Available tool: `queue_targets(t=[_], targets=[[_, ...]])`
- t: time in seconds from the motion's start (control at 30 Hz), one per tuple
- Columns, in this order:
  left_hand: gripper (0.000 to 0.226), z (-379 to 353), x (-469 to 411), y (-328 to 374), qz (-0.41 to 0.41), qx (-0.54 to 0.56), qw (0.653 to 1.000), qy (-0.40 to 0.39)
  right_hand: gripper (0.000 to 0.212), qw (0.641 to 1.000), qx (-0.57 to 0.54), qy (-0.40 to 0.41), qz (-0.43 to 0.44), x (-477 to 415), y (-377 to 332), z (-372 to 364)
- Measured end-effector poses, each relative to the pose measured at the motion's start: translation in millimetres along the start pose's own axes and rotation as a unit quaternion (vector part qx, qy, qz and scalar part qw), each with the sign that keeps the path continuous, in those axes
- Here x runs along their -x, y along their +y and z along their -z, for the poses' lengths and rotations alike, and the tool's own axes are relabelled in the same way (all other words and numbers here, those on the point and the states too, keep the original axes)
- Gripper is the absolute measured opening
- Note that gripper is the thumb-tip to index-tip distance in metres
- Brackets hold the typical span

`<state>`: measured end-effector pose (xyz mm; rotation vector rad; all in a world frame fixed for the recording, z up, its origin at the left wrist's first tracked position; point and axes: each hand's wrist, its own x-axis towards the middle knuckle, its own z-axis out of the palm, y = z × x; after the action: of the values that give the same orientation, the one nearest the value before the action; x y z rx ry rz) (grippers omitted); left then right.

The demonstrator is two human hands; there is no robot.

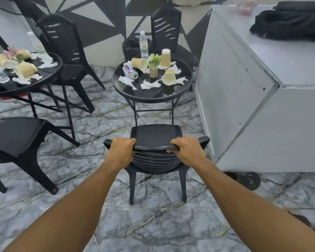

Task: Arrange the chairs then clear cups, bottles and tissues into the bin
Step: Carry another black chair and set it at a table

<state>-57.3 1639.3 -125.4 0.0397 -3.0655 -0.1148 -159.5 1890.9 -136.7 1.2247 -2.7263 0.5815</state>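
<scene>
A black plastic chair [155, 133] stands in front of me, facing a round black table [151, 91]. My left hand [122, 151] grips the left end of its backrest top and my right hand [187, 151] grips the right end. On that table lie paper cups [168, 77], a clear water bottle [143, 45], a drink can [129, 70], crumpled tissues [149, 85] and a small potted plant [153, 67]. A second round table [35, 82] at the left carries more cups [25, 70], tissues and a bottle [35, 43].
A black chair [16, 137] stands at the near left, another [64, 51] behind the left table, a third [166, 30] behind the middle table. A large grey cabinet [253, 106] on wheels blocks the right side, with dark cloth [289, 24] on top. A white cable runs across the marble floor.
</scene>
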Motion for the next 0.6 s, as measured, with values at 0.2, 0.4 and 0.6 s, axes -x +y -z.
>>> queue_targets(t=[0.2,0.4,0.6], targets=[[0.044,-11,16,8,-0.003,0.035,0.997,0.062,0.035,0.997,0.02,0.065,0.043,10,3,-7],[0.045,-24,26,12,0.01,0.03,0.993,0.118,0.035,0.996,0.014,0.048,0.07,12,13,-8],[0.036,-10,-5,-16,0.005,0.031,0.995,0.092,0.034,0.999,0.009,0.045,0.028,-20,6,-7]])
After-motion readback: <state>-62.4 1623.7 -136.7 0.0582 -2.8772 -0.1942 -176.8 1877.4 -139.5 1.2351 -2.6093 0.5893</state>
